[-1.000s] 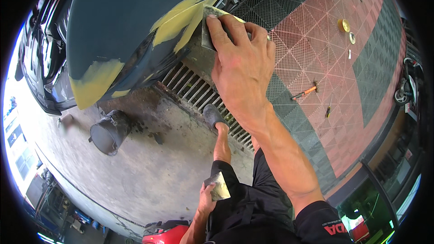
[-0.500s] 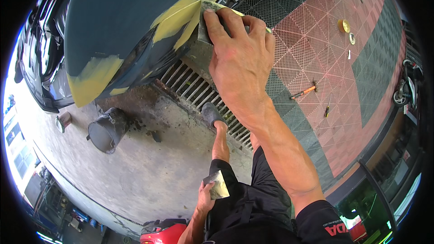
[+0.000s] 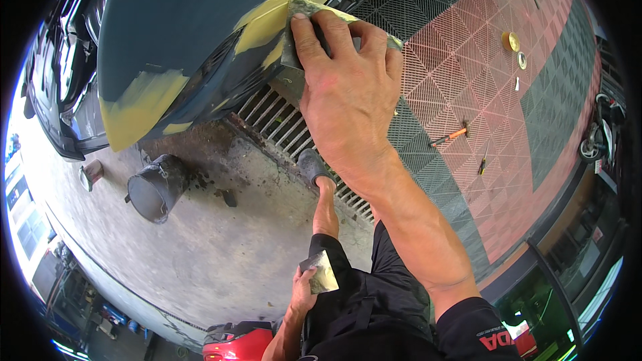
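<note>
A dark grey car bumper (image 3: 194, 20) fills the upper left, with pale yellow putty (image 3: 264, 27) smeared along its edge and another putty patch (image 3: 144, 103) at its lower corner. My right hand (image 3: 351, 87) is closed on a thin grey putty spreader (image 3: 289, 52), fingers pressed on its face, at the bumper's right end by the yellow band. Putty shows along the spreader's upper edge; my hand covers much of it. Down by my lap, my left hand (image 3: 304, 289) grips a small square putty plate (image 3: 324, 273), dark on one side and coated with yellow putty on the other.
Below the bumper stands a black bucket (image 3: 157, 190), with a small can (image 3: 91, 175) beside it. A metal drain grate (image 3: 274, 120) crosses the floor by my foot. On the tiles lie a hammer (image 3: 449, 137), a screwdriver (image 3: 483, 164) and a yellow tin (image 3: 510, 41).
My right hand and its spreader have shifted slightly left along the bumper edge. The left hand with the putty plate stays nearly in place. The view has moved a little.
</note>
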### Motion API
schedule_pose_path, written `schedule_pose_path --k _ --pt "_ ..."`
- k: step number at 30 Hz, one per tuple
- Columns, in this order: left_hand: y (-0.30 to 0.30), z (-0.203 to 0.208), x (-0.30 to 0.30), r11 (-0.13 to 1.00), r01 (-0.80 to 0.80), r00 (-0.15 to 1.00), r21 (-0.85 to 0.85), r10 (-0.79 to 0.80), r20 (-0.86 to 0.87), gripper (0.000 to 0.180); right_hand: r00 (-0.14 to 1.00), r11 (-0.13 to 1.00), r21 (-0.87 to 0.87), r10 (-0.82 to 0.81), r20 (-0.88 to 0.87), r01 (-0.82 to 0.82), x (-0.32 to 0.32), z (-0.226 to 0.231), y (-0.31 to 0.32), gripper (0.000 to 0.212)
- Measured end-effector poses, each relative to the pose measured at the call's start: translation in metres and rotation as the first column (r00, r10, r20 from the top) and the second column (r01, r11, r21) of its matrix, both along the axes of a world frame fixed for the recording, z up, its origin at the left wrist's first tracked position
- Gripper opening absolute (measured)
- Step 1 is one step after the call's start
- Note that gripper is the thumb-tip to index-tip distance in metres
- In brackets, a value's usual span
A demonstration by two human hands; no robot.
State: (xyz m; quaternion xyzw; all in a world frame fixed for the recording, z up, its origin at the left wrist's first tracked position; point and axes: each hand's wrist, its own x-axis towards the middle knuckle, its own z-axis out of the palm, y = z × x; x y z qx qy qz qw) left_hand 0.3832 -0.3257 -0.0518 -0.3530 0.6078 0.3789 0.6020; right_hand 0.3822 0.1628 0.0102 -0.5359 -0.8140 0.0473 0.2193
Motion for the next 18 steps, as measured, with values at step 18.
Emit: schedule_pose_path --k 18 --pt "0.000 0.001 -0.003 1.000 -0.022 1.000 -0.012 0.022 0.017 0.031 0.999 0.999 0.020 0.041 0.005 -0.041 -0.017 0.004 -0.018 0.048"
